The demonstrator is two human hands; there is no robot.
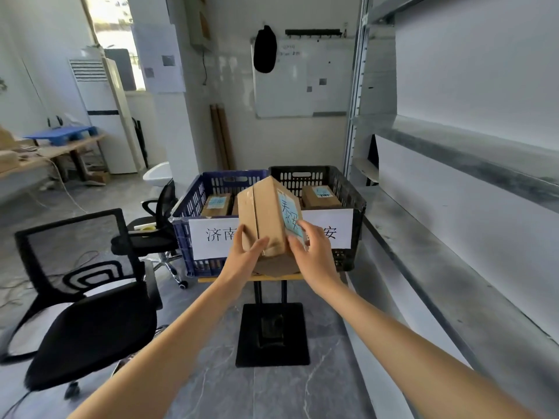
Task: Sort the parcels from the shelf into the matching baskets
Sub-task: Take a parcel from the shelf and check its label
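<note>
A grey metal shelf (453, 213) runs along the right side, its boards bare in the part that shows. On the left stands a black mesh office chair (84, 297), with a second one behind it. Straight ahead two plastic baskets sit side by side and touching on a small table with a black base (272, 334): a blue basket (193, 207) on the left and a black basket (351, 192) on the right, just beside the shelf. Each has a white paper sign on its front, the left sign (214, 237) and the right sign (337, 228). A small brown box lies in the blue basket (216, 205) and another in the black one (320, 196).

The parcel (266, 219), a taped cardboard box, is held up in the air in front of the two baskets, about where they meet, tilted with one edge upward and hiding part of both signs. The left hand (242, 258) grips its lower left side, thumb and fingers curled round the corner. The right hand (311, 252) holds the right side, fingers curled onto the pale blue handwritten label (290, 216) stuck there.
</note>
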